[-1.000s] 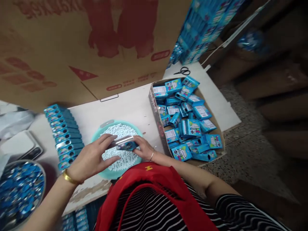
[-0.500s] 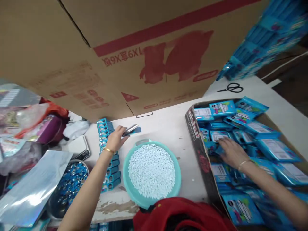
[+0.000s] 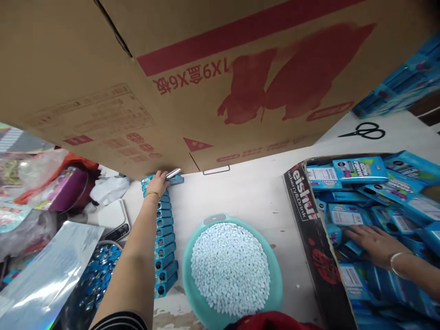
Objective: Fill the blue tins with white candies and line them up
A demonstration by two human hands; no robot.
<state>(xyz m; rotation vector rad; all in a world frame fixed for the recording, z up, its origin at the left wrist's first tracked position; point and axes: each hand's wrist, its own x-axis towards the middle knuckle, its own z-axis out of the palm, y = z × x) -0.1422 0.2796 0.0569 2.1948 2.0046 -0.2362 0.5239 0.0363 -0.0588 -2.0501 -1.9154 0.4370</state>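
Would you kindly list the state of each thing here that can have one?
left hand: holding a small blue pack at the far end of the row
right hand: resting among packs in the carton
basin: full of white pellets
scissors: closed

The tabletop [image 3: 247, 192] is bare between the bowl [image 3: 275, 293] and the big cardboard box [image 3: 206, 68], which hangs low and blocks the back.
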